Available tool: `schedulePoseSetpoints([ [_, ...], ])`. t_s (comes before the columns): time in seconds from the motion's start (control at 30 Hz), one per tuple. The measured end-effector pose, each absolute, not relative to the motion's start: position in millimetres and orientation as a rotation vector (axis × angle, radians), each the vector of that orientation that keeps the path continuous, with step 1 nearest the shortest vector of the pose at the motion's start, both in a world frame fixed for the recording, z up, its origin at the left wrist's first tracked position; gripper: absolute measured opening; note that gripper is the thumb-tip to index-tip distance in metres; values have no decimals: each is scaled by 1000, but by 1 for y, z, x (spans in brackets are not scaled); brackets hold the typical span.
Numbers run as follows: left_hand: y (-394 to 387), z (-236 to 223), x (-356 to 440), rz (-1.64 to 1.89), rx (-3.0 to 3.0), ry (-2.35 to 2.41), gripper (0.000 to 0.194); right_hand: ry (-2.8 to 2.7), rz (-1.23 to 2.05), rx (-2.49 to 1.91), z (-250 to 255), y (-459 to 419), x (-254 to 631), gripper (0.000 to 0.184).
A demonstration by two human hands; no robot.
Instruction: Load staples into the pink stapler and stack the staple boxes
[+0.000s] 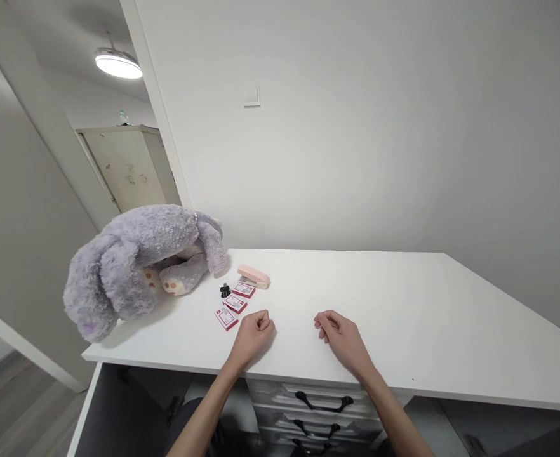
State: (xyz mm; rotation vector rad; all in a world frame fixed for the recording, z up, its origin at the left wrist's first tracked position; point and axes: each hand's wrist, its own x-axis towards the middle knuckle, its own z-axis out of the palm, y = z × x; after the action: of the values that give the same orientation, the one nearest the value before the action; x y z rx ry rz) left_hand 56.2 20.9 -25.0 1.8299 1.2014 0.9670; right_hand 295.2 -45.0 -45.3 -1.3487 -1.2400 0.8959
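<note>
- I see left grip [254, 336] clenched, right grip [344, 336] loosely closed; nothing visibly held.
- Nearest red-white box [226, 318]: just left of left grip, long axis slanting toward it.

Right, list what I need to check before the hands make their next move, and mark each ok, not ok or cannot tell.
1. Left hand empty: cannot tell; it is curled into a fist, with nothing showing.
2. Right hand empty: cannot tell; fingers curled, no object visible.
3. Red-and-white boxes in an even row: not ok; the three lie staggered, at differing angles.
4. Pink stapler uncovered: ok; it lies beyond the boxes, in plain view.
5. Small black item identified: cannot tell; too small to make out.
6. Plush toy apart from the boxes: ok; bare tabletop shows between them.
</note>
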Motion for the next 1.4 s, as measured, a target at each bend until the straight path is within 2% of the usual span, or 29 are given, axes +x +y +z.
schedulePoseSetpoints([
  [1.4, 13, -22, 54, 898, 1757, 1244, 31, -1242, 888, -1512, -51, -48, 293, 41],
])
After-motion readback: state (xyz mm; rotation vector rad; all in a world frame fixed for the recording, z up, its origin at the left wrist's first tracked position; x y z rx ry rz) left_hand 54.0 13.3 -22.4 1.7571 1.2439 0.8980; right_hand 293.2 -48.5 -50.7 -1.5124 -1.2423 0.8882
